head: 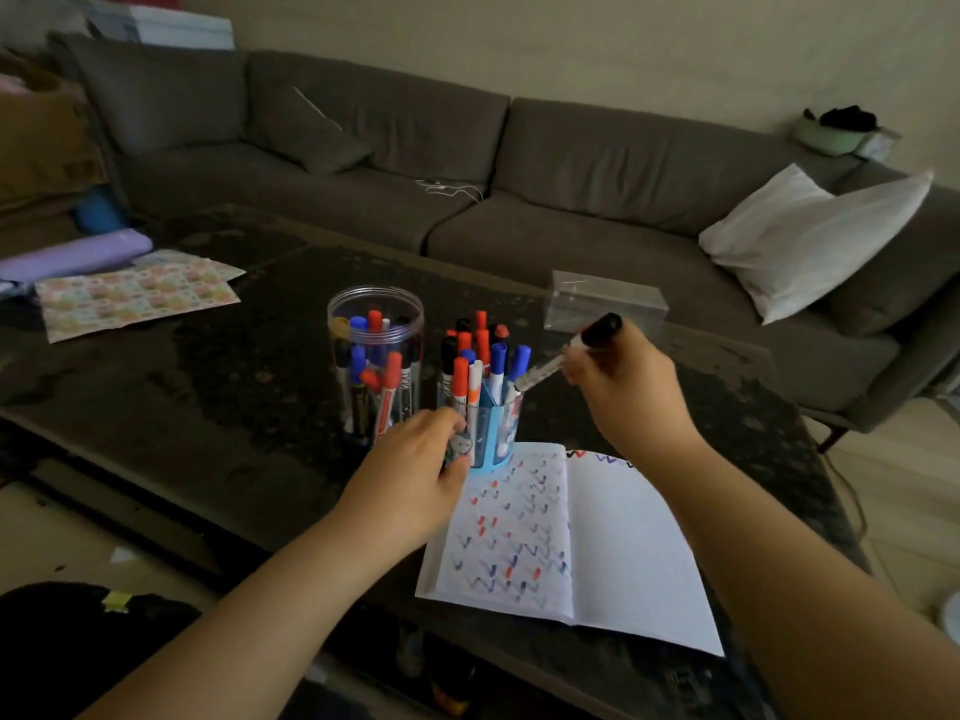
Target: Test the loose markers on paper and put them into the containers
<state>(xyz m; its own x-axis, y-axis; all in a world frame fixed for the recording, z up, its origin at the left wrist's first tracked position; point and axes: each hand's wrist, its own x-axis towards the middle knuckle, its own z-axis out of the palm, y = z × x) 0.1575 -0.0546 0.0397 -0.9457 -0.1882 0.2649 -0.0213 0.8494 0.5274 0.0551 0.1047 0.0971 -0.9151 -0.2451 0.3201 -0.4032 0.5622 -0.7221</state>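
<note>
The right hand (pixel 618 387) is clamped on a marker (pixel 566 356), fingers curled round its middle; the black cap points up and away from the hand, and the pale barrel slants down to the left, its lower end at the rim of the blue cup (pixel 493 433); whether it touches the rim cannot be told. The left hand (pixel 415 470) grips that same blue cup from the near left side, fingers wrapped round its wall; the cup stands on the desk (pixel 234 407) and is packed with upright markers capped red, blue, black and orange. Just beyond the left hand stands a clear round jar (pixel 375 324), also holding markers with red, blue and black caps; jar and cup stand just beside each other. Below the right hand, between both forearms, an open notebook (pixel 623 553) lies flat; its left page is covered in red and blue zigzags, and a few squiggles run along the top of the right page. Past the right hand sits a clear plastic box (pixel 605 298); far left of the left hand lies patterned paper (pixel 135 293).
</note>
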